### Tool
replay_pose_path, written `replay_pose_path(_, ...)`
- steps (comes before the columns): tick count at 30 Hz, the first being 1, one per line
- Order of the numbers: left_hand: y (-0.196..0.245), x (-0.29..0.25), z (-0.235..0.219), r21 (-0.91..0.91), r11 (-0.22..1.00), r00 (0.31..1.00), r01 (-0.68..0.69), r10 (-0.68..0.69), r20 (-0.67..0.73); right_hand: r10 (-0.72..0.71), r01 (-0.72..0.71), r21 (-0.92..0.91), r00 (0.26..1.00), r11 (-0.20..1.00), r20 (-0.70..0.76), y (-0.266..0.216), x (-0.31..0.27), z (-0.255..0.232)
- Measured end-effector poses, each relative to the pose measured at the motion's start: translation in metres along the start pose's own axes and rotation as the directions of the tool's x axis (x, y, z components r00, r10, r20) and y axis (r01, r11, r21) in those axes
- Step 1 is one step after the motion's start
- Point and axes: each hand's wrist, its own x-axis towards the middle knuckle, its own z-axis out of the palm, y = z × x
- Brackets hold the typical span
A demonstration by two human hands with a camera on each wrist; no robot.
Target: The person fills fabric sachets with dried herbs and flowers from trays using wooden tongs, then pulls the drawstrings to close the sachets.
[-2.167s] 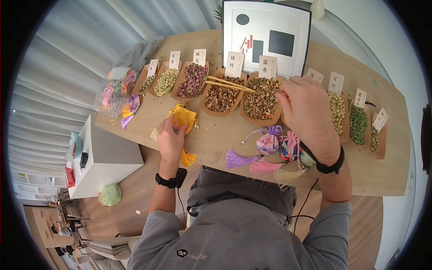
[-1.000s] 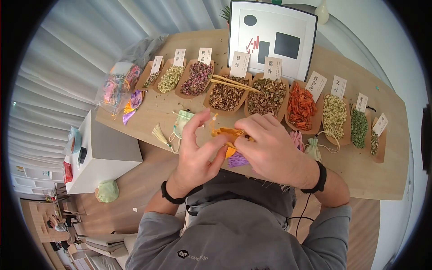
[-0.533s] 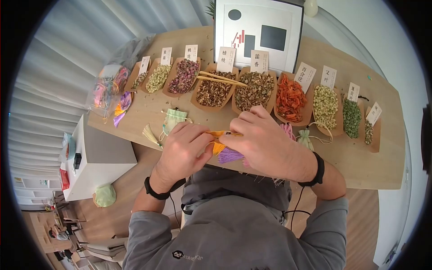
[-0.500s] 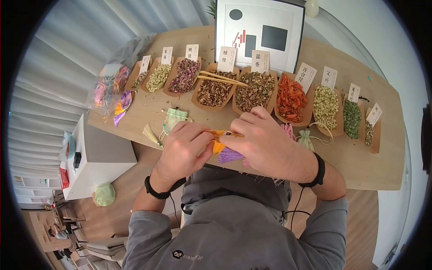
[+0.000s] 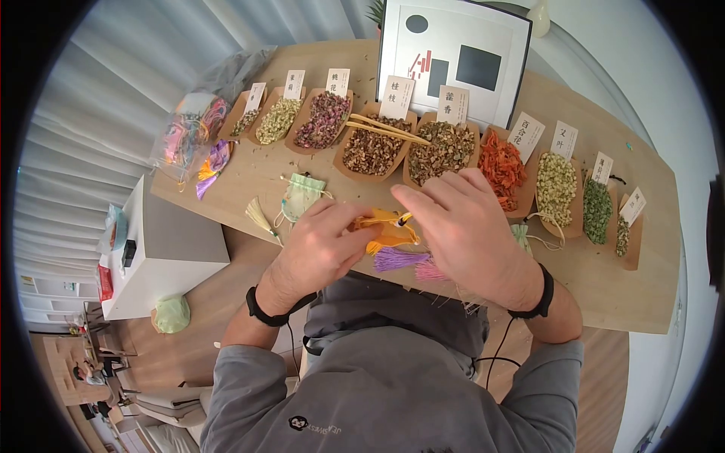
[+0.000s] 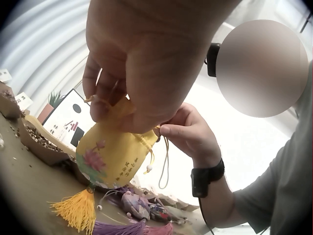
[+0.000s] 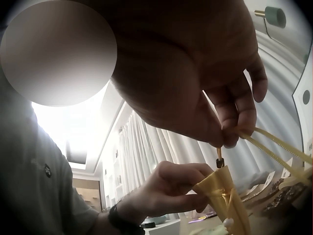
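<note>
A yellow drawstring pouch (image 5: 390,229) hangs between the two hands above the table's near edge. The left hand (image 5: 313,245) pinches its top edge from the left; its fingertips are partly hidden behind the cloth. In the left wrist view the pouch (image 6: 117,154) shows a pink flower, dark writing and an orange tassel (image 6: 78,209). On the other side, the right hand (image 5: 476,234) pinches the yellow cord (image 7: 276,147) at the pouch's mouth, seen in the right wrist view. A dark bead (image 7: 220,163) hangs just under those fingertips.
Several labelled paper trays of dried herbs and flowers (image 5: 556,181) curve across the table (image 5: 634,302), chopsticks (image 5: 389,128) lying over two. A green pouch (image 5: 303,193) lies left of the hands, a purple tassel (image 5: 396,259) below them. A framed board (image 5: 453,60) stands behind.
The left hand first held the yellow pouch at the left while the right was over the trays. Both came together at the pouch; since then the right fingers have drawn slightly away from the left.
</note>
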Motion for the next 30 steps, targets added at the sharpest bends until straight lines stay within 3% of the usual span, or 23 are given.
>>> replay_pose_path(2,-0.002,0.000,0.001,0.001,0.994,0.994,-0.113,0.113,-0.006,0.016,-0.014,-0.085,1.000,0.996,0.017,0.003,0.000,0.002)
replay_pose_path(12,-0.001,-0.002,-0.001,-0.059,0.996,0.997,-0.072,0.070,-0.036,0.021,-0.012,-0.132,0.997,0.991,0.072,0.004,0.000,0.009)
replay_pose_path(14,-0.001,-0.001,-0.001,-0.070,0.996,0.996,-0.047,0.041,-0.083,-0.059,0.057,-0.034,0.998,0.998,-0.035,0.000,0.004,0.008)
replay_pose_path(17,-0.001,0.000,0.001,-0.083,0.997,0.990,0.002,-0.014,-0.142,-0.155,0.159,0.124,0.987,0.980,-0.036,-0.012,0.007,0.002)
replay_pose_path(20,0.004,0.005,-0.001,-0.103,0.994,0.980,0.027,-0.047,-0.195,-0.131,0.129,0.200,0.991,0.971,-0.008,-0.024,0.005,0.004)
replay_pose_path(24,0.012,0.008,-0.012,-0.110,0.993,0.976,-0.031,0.007,-0.218,-0.189,0.192,0.031,0.979,0.981,-0.071,-0.016,0.000,0.022)
replay_pose_path(27,0.013,0.003,-0.027,-0.113,0.989,0.985,-0.098,0.080,-0.154,-0.148,0.154,0.099,0.987,0.983,-0.058,-0.017,0.000,0.015)
replay_pose_path(29,0.013,0.001,-0.037,-0.200,0.973,0.993,-0.111,0.115,0.010,-0.150,0.154,0.131,0.988,0.979,-0.042,-0.018,0.000,0.013)
replay_pose_path(30,0.015,0.002,-0.041,-0.199,0.974,0.993,-0.110,0.114,0.010,-0.152,0.154,0.164,0.988,0.974,-0.025,-0.018,0.000,0.012)
